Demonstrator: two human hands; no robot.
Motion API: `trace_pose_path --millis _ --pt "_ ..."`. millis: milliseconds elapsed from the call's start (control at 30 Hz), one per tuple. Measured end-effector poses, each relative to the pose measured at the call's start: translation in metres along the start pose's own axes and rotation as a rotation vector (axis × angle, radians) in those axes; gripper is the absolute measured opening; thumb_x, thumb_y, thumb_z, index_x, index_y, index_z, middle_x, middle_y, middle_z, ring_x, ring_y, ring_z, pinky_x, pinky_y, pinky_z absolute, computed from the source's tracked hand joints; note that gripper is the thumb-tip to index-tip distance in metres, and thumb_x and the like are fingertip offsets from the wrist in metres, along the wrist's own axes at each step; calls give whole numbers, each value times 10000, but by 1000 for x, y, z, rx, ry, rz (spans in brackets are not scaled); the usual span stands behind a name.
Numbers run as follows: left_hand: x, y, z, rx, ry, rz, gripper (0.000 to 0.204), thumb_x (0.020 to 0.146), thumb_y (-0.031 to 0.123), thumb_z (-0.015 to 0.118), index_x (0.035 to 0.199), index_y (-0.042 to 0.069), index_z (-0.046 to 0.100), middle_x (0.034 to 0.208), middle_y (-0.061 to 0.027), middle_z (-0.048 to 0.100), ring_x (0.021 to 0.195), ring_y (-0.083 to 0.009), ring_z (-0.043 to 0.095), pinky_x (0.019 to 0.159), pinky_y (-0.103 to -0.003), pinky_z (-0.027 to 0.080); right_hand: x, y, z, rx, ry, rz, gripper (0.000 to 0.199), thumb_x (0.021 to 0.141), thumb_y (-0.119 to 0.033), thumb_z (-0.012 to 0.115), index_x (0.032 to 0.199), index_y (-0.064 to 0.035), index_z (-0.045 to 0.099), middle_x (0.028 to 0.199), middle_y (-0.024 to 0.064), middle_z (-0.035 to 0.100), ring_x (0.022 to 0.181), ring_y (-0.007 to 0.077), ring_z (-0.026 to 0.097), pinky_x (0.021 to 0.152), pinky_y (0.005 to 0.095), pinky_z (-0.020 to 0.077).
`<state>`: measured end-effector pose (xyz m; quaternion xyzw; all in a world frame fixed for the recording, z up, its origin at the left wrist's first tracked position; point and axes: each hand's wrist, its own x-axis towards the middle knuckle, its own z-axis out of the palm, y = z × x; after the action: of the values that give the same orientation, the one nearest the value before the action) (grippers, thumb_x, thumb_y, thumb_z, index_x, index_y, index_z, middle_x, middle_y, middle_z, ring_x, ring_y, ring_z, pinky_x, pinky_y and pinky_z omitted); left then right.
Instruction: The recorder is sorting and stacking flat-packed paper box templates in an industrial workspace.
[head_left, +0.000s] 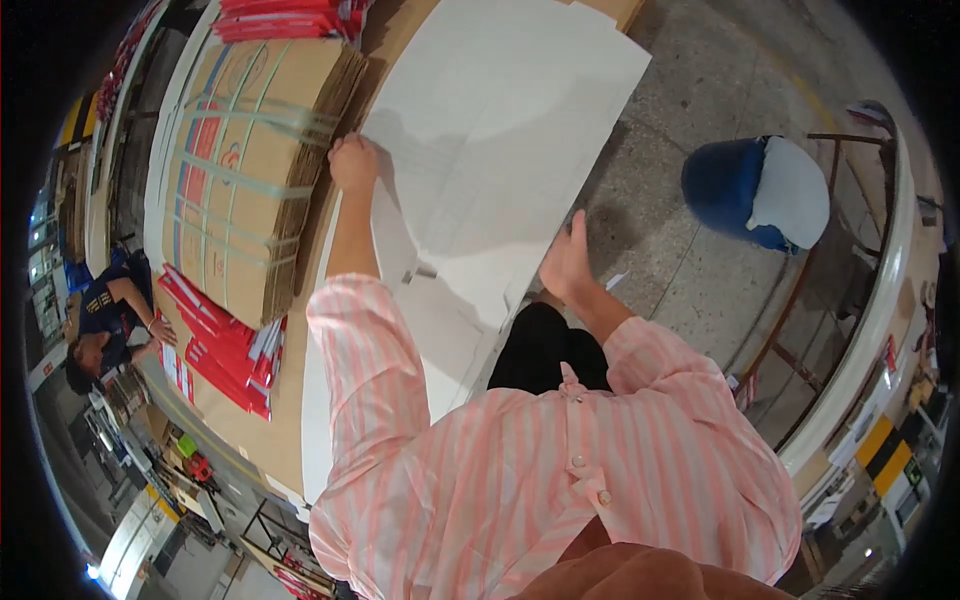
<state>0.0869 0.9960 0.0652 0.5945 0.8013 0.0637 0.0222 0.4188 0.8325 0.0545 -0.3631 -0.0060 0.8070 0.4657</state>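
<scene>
A large white cardboard sheet (500, 130) lies on the table in front of me, with a crease and a small slot in its nearer part. My left hand (355, 165) is closed at the sheet's left edge, beside a strapped bundle of flattened brown cartons (250, 170); the fingertips are hidden. At the right edge of the sheet, my right hand (568, 260) is held flat with its thumb raised and fingers extended. Nothing shows in that palm.
Red and white packages (225, 345) lie at the bundle's near end, and more red packages (285, 20) at its far end. A co-worker (115, 310) leans in at the left. A blue drum (730, 190) with a white cover stands on the floor at right, near another table (895, 260).
</scene>
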Motion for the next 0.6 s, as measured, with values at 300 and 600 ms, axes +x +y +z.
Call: trace_pose_path --millis 300,600 --pt "-101 -73 -11 40 -42 -100 429 889 358 382 1108 20 529 1087 -206 541 1009 -396 499 850 -468 423 -63 44 -55 -47 341 105 954 759 -746 322 1408 -73 135 1454 124 165 1338 265 131 1044 521 46" --pt "-172 -110 -24 -90 281 206 379 845 346 437 1046 64 592 1069 -178 563 955 -398 522 817 -469 434 -85 87 -2 139 135 115 748 868 -603 283 1364 -44 251 1379 78 334 1254 260 307 1050 386 205"
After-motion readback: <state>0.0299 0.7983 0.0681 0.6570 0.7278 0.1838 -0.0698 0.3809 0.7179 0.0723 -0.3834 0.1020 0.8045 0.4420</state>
